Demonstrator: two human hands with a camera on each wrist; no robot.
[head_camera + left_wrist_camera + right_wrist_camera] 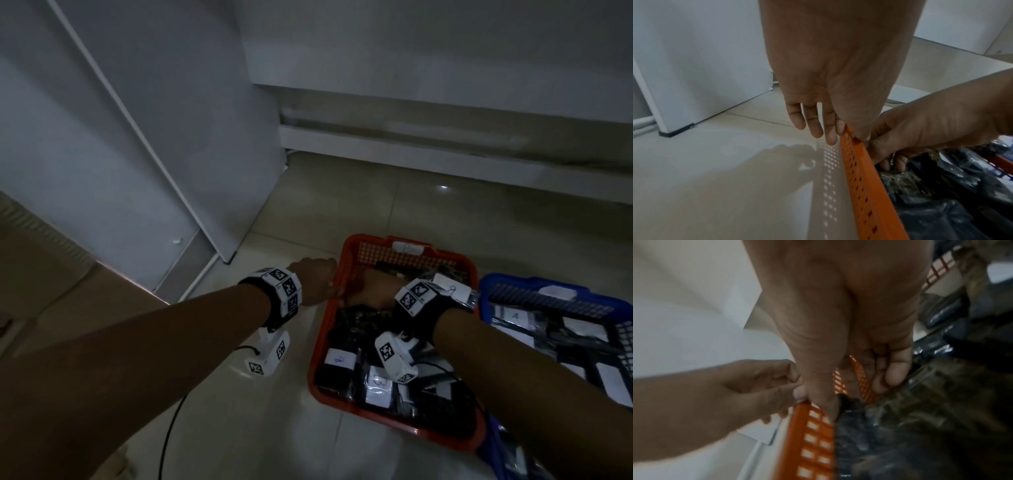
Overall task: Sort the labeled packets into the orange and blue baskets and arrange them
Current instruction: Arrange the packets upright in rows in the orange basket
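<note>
Fingers (pixel 813 123) of my left hand (pixel 313 281) pinch the orange basket (pixel 346 260) rim, steadying it; right hand (pixel 371 289) curls onto dark packets (pixel 359 380) inside, tucking them down. Two baskets on the floor: orange, blue basket (pixel 548 291) touching. Labels: about four visible in orange (rest hidden).

i can read a handwritten "8" on the white label of a packet (pixel 339 359) at about 7 o'clock inside the orange basket (pixel 320 342). at 3 o'clock, a packet label (pixel 514 316) in the blue basket (pixel 534 287) shows an "a". other labels and both wrist views are too dim or blurred to read.
</note>
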